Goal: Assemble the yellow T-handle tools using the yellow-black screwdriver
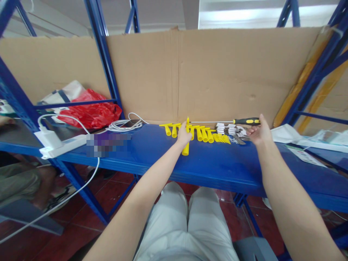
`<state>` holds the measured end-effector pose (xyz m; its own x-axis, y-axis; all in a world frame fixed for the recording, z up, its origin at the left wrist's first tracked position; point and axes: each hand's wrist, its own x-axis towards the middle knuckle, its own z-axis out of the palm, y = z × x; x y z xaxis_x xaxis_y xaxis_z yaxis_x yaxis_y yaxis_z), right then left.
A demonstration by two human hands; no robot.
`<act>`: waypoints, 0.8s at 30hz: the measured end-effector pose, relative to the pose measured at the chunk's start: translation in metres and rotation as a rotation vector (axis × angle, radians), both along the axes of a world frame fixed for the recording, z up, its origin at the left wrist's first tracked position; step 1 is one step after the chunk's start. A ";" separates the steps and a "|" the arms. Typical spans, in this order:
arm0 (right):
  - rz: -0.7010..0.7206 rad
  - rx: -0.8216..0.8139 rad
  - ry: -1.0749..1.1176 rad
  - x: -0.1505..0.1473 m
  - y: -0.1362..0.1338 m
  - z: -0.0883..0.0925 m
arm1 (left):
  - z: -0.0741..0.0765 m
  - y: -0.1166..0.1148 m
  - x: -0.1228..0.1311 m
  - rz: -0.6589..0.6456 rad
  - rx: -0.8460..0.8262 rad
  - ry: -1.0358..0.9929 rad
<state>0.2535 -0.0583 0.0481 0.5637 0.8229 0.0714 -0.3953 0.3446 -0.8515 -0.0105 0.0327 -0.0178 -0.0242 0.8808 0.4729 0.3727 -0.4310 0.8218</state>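
The left hand (185, 136) is closed around a yellow handle (185, 149), its wide tube end pointing toward the near edge of the blue bench (152, 150) and its narrow top rising on the far side of the fingers. To the right, the screwdriver (246, 121) lies nearly level, its long axis running left to right, with the shaft reaching toward the top of that yellow handle, roughly square to it. Whether the tip touches is too small to tell. The right hand (260, 133) is nearer the screwdriver's grip, with the thumb at its right end and the fingers curled below; I cannot tell whether they are clamped on it. The hands are well apart. Between them lie more yellow handles (204, 135), small yellow pieces (222, 139) and white-wrapped parts (229, 129), near the cardboard (231, 72).
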 end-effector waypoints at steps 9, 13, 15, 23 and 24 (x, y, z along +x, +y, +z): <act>-0.027 -0.065 0.021 -0.013 -0.007 0.002 | 0.022 -0.023 0.001 -0.068 0.026 -0.100; 0.002 -0.103 0.051 -0.011 -0.006 0.000 | 0.032 -0.023 -0.002 -0.076 0.011 -0.003; -0.017 -0.103 0.068 -0.009 -0.005 0.000 | 0.039 -0.020 -0.005 -0.078 -0.003 0.130; -0.186 -0.163 0.039 -0.011 -0.013 0.023 | 0.065 0.014 -0.004 -0.048 -0.026 0.508; -0.209 -0.180 0.018 -0.008 -0.015 0.026 | 0.066 0.019 0.000 -0.037 -0.034 0.519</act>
